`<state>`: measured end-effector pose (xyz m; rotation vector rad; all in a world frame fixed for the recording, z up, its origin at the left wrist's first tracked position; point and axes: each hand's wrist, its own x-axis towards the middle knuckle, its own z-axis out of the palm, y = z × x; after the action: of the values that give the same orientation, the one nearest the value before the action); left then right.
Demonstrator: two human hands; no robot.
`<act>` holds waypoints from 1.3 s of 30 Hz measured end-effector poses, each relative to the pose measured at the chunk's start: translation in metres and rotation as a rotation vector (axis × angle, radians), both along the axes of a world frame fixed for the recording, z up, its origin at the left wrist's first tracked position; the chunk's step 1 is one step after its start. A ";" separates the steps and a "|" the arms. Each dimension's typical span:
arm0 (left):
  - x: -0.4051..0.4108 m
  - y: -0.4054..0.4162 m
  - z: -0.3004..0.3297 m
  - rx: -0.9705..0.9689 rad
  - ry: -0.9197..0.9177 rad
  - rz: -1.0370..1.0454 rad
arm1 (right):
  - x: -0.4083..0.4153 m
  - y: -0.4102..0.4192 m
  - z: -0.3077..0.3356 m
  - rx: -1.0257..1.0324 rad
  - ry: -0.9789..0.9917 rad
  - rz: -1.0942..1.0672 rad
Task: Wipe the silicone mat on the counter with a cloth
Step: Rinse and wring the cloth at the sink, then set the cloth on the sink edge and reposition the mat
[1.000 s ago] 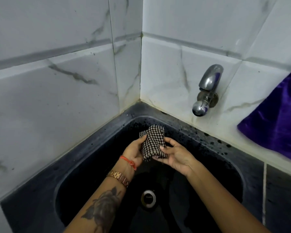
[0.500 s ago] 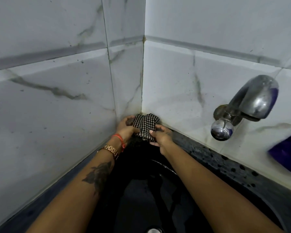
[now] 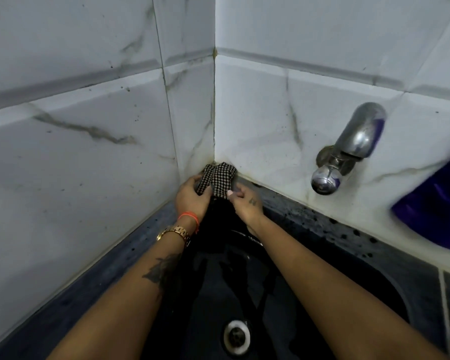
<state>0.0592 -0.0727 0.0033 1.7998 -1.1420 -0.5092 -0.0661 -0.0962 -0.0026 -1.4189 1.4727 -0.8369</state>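
Black-and-white checked cloth [image 3: 217, 179] has gone from over the basin to the 12 o'clock sink corner; left hand [image 3: 191, 197] and right hand [image 3: 244, 203] both pinch it, so it's seemingly getting parked.

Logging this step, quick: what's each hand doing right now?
Left hand: fingers curled on the checked cloth, gripping it.
Right hand: fingertips pinching the same cloth's lower edge.

Checked cloth held at the sink's far corner

The cloth [image 3: 217, 179] is gripped by the left hand [image 3: 191, 196] and pinched by the right hand [image 3: 244, 203] above the black sink [image 3: 309, 224], where the tiled walls [image 3: 89, 152] meet; a metal tap [image 3: 348, 149] is mounted to the right.
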 end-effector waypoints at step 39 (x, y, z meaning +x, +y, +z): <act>-0.513 0.524 0.046 0.072 0.465 -0.756 | -0.487 0.630 0.070 0.025 -0.560 -0.777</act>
<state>-0.4538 0.4515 0.0494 1.1534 -1.4440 -1.3412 -0.5532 0.5334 0.0674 -0.4714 1.5548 -1.5293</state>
